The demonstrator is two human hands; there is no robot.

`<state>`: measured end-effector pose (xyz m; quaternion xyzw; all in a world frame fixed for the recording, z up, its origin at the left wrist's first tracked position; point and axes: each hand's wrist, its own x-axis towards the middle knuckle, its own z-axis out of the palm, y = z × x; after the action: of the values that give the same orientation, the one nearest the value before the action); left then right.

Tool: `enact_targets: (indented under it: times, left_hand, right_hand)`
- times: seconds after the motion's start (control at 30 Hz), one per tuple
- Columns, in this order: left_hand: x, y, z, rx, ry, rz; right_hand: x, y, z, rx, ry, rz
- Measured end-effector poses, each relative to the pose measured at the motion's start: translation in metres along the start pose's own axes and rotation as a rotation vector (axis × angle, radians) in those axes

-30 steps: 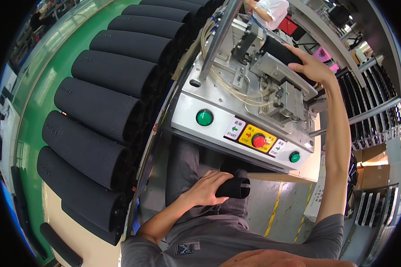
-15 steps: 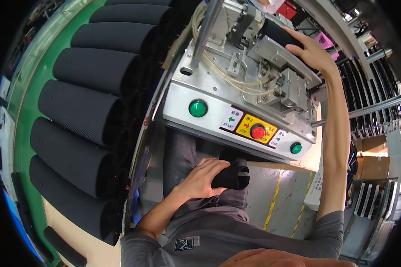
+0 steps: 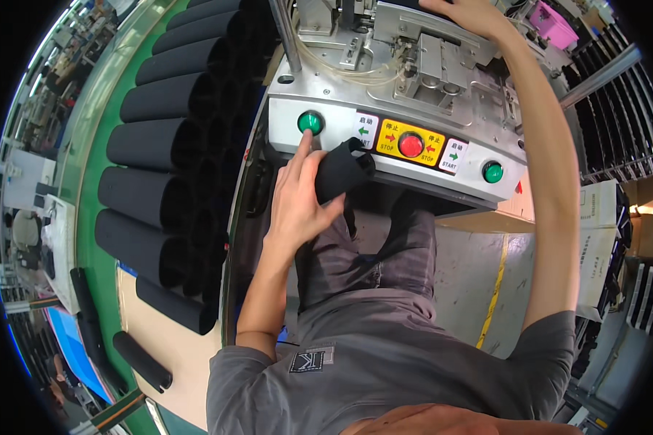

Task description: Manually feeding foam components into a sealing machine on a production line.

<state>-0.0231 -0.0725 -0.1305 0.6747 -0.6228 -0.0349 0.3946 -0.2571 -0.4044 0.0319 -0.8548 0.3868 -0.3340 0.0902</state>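
My left hand [image 3: 297,196] is closed around a short black tube [image 3: 339,174], open at its end. The index finger of that hand reaches up and touches the left green push button [image 3: 310,123] on the front of a metal machine [image 3: 326,92]. At the upper edge my right hand [image 3: 471,16] reaches over the machine's back, partly cut off by the picture's edge. Its thumb lies against a black tube [image 3: 408,3] behind a metal block; most of that tube is out of view.
The machine's front panel also carries a red button [image 3: 411,145] and a right green button [image 3: 493,172]. Several black tubes [image 3: 149,143] lie in a row on a green surface [image 3: 91,239] at left. A metal post [image 3: 283,36] rises at the machine's left corner.
My left hand has risen from near my lap to the left green button, with the black tube in it. The view has shifted, so my right hand now sits at the upper edge.
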Motion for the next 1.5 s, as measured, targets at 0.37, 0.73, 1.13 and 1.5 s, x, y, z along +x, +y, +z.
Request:
enact_targets:
  times: [0.37,0.73,1.13,1.5]
  left_hand:
    - [-0.001,-0.012,0.004,0.076,0.003,0.048]
    - [-0.012,0.006,0.023,0.116,0.446,0.471]
    - [0.002,0.058,0.003,-1.649,0.273,-0.648]
    - [-0.052,0.148,-0.159,-1.138,0.389,-0.273]
  right_hand:
    - [-0.203,0.011,0.055,0.014,0.594,-0.265]
    - [-0.285,-0.046,0.093,1.228,-0.025,0.313]
    - [-0.320,-0.091,0.122,1.554,-0.303,0.412]
    - [-0.315,-0.111,0.120,1.788,-0.436,0.136]
